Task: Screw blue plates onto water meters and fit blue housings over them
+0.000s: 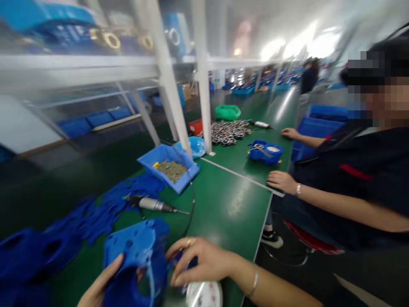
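Observation:
My left hand (pixel 102 283) grips the lower left edge of a blue plastic housing (pixel 136 256) at the bottom of the view, fingers curled round it. My right hand (pixel 198 260) rests on the housing's right side with fingers bent over a small dark part I cannot make out. A round white dial (pixel 204 295) lies just under my right wrist. An electric screwdriver (pixel 155 204) with a black cable lies on the green table (pixel 230 204) beyond the housing.
A blue bin of small screws (pixel 171 168) stands behind the screwdriver. Several blue housings (pixel 79 217) pile up at the left. A co-worker sits at the right, hands (pixel 283 181) on the table edge, near a blue part (pixel 265 151), a heap of metal pieces (pixel 228 130) and white frame posts (pixel 203 76).

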`<state>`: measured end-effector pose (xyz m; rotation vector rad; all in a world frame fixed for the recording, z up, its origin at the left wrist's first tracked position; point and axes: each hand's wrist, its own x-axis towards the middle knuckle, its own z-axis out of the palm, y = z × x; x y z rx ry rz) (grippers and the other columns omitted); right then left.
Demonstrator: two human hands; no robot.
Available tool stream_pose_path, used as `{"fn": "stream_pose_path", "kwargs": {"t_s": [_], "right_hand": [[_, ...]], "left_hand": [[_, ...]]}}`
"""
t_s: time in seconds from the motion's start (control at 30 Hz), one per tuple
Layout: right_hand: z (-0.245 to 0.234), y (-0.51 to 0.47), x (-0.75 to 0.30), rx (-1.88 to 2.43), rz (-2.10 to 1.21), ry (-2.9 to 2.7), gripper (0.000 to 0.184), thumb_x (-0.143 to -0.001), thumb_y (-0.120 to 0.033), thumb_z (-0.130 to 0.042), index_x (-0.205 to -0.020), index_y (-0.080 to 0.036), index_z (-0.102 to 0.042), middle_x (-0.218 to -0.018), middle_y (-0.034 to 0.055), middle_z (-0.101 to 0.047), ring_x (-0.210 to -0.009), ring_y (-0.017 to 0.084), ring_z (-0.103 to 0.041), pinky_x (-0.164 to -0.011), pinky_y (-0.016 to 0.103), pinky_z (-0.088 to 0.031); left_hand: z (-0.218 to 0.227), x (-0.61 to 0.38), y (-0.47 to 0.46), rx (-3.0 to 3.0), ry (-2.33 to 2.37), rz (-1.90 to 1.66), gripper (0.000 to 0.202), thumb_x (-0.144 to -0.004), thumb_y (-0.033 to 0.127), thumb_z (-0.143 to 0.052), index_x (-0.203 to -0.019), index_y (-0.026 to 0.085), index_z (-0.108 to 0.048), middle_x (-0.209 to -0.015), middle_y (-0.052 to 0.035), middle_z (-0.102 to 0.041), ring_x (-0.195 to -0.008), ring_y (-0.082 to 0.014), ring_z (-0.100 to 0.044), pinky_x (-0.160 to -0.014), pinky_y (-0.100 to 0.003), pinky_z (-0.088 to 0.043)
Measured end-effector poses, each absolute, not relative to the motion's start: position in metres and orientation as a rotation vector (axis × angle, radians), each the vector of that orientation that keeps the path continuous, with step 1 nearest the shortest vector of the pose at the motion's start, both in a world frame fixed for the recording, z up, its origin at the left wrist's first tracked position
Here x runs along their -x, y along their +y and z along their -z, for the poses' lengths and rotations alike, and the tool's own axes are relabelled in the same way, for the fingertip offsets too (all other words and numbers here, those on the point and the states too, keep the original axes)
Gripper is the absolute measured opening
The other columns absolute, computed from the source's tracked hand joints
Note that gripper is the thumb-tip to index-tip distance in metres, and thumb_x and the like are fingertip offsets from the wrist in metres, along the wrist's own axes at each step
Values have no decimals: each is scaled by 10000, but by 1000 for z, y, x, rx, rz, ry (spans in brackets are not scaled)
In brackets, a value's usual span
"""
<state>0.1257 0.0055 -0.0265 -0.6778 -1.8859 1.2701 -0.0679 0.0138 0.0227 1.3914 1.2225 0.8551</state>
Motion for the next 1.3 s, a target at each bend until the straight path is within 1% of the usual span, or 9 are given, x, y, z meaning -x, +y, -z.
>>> {"fn": "stream_pose_path", "kwargs": {"t_s": [0.1,0.2,0.33,0.5,0.6,0.77,0.93,1.13,1.3], "right_hand": [[19,-5,-131,775,-1313,-1646,93,-817,-230,-710,-786,-147,-738,-913,58,-699,-893,155,-642,-806,232,-469],[9,-11,-134,862,-1418,-1705,123,-860,-244,-651,-815,-166,-736,-802,27,-706,-756,142,-637,-691,233,-454],[-1,-15,-126,1001,-1419,-1813,136,-864,-211,-619,-806,-170,-735,-729,-1,-695,-636,117,-592,-573,214,-387],[1,-16,-116,1009,-1309,-1846,220,-903,-231,-573,-762,-173,-731,-687,-3,-686,-630,126,-606,-607,223,-403],[0,-17,-115,998,-1184,-1894,183,-896,-211,-590,-793,-179,-737,-702,-3,-681,-655,129,-603,-622,226,-392],[-7,-18,-111,1064,-1283,-1764,108,-835,-142,-640,-817,-169,-743,-678,-13,-682,-619,124,-614,-571,197,-412],[-7,-15,-100,1165,-1196,-1804,142,-846,-128,-620,-794,-165,-747,-658,-12,-695,-596,116,-634,-563,184,-426],[-3,-14,-90,1276,-1059,-1863,151,-823,-165,-617,-756,-166,-752,-677,20,-707,-615,146,-642,-553,214,-397],[-3,-14,-86,1311,-992,-1896,137,-780,-184,-627,-758,-206,-761,-673,11,-705,-619,149,-634,-563,221,-381]], "left_hand": [[-29,91,0,-540,1426,-1203,110,-805,165,-581,-805,134,-687,-737,-76,-710,-593,-188,-665,-631,-361,-590],[-34,86,-4,-160,1325,-1460,203,-772,33,-587,-905,155,-680,-878,-41,-726,-753,-178,-692,-737,-388,-603],[-37,76,-11,-260,1313,-1511,211,-796,68,-610,-972,157,-683,-965,-49,-717,-864,-184,-680,-809,-367,-596],[-36,78,-20,-314,1290,-1504,148,-805,140,-627,-940,152,-687,-971,-53,-712,-870,-190,-674,-792,-338,-598],[-35,79,-22,-307,1252,-1498,113,-725,177,-716,-824,141,-675,-874,-36,-711,-829,-186,-671,-769,-314,-594],[-41,73,-29,-484,1255,-1445,352,-573,259,-853,-842,152,-654,-862,-15,-698,-746,-150,-656,-653,-213,-566],[-48,66,-37,-565,1307,-1401,401,-469,215,-895,-705,170,-575,-697,40,-656,-581,-105,-609,-522,-162,-505],[-50,66,-43,-641,1352,-1334,387,-488,249,-872,-741,157,-595,-714,20,-671,-573,-108,-595,-512,-171,-491],[-49,66,-42,-659,1338,-1288,380,-527,266,-855,-773,150,-589,-723,23,-667,-601,-115,-599,-623,-227,-530]]}}
